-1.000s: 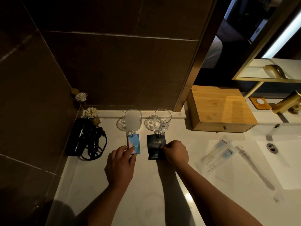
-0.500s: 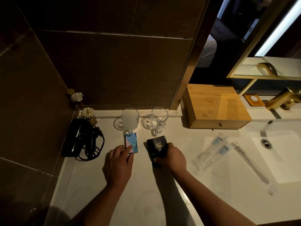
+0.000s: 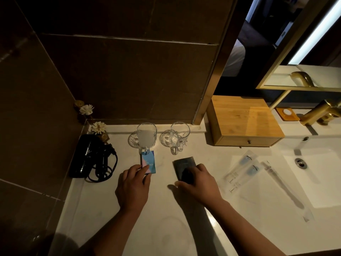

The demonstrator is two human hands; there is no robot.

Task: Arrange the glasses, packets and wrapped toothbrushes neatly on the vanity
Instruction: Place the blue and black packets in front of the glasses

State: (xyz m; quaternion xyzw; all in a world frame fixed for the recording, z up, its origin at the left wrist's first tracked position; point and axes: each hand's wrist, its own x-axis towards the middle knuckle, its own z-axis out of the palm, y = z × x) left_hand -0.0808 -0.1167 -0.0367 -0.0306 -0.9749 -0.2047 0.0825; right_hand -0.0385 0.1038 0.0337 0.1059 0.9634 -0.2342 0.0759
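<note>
Two glass mugs stand on glass coasters at the back of the white vanity (image 3: 166,222): the left glass (image 3: 146,135) and the right glass (image 3: 180,133). A blue packet (image 3: 148,162) lies in front of the left glass, and my left hand (image 3: 133,187) pinches its near edge. A black packet (image 3: 184,166) lies in front of the right glass, tilted, with my right hand (image 3: 198,182) holding its near end. Two wrapped toothbrushes (image 3: 241,172) lie side by side to the right, and a longer wrapped item (image 3: 282,185) lies by the basin.
A black hair dryer (image 3: 88,156) with a coiled cord lies at the left wall, behind it small white flowers (image 3: 98,127). A wooden drawer box (image 3: 243,121) stands at the back right. The sink basin (image 3: 317,174) and gold faucet (image 3: 321,112) are at the far right.
My right hand drew the black packet back toward me and turned it so it sits tilted. My left hand stayed on the blue packet.
</note>
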